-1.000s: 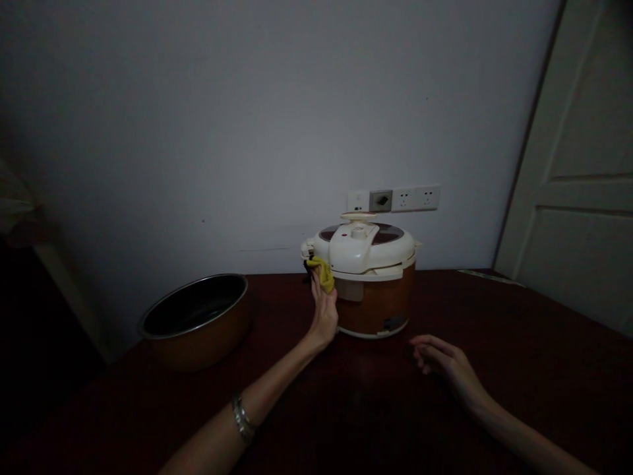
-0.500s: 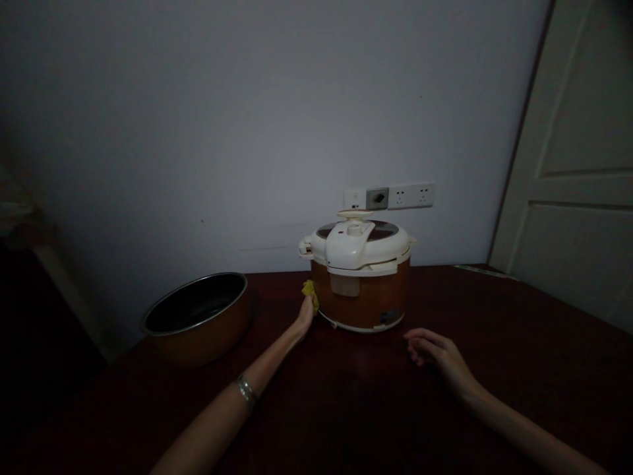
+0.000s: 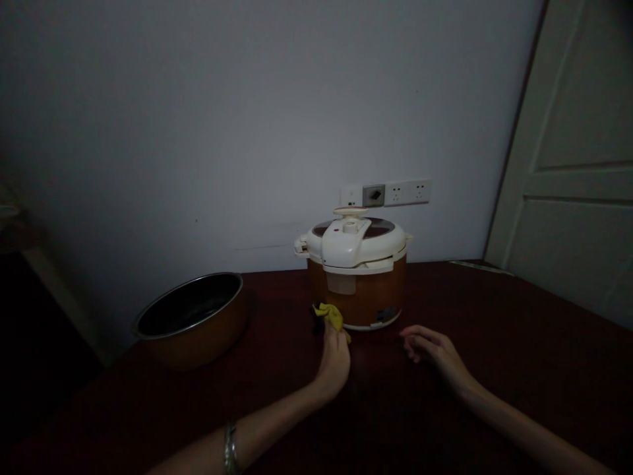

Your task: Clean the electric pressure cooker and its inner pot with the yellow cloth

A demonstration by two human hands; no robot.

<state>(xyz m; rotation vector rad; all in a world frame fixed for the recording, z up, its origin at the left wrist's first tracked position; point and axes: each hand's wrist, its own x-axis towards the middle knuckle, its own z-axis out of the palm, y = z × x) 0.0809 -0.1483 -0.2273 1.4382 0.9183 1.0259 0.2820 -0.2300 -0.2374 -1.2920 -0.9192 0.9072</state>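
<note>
A rice cooker or electric pressure cooker with a white lid and an orange-brown body stands on the dark red table near the wall; its lid is down. My left hand is closed on a yellow cloth at the cooker's lower front left. Whether the cloth touches the body I cannot tell. To the right of the cooker's base, my right hand rests by the tabletop with its fingers loosely curled. Nothing shows in it.
On the left stands a wide orange-brown pot with a dark inside. Wall sockets sit behind the cooker. A pale door is at the right, and a thin strip lies at the table's back edge.
My left hand has moved with the yellow cloth from the cooker's left side round to its lower front, nearer to me. My right hand stays in place.
</note>
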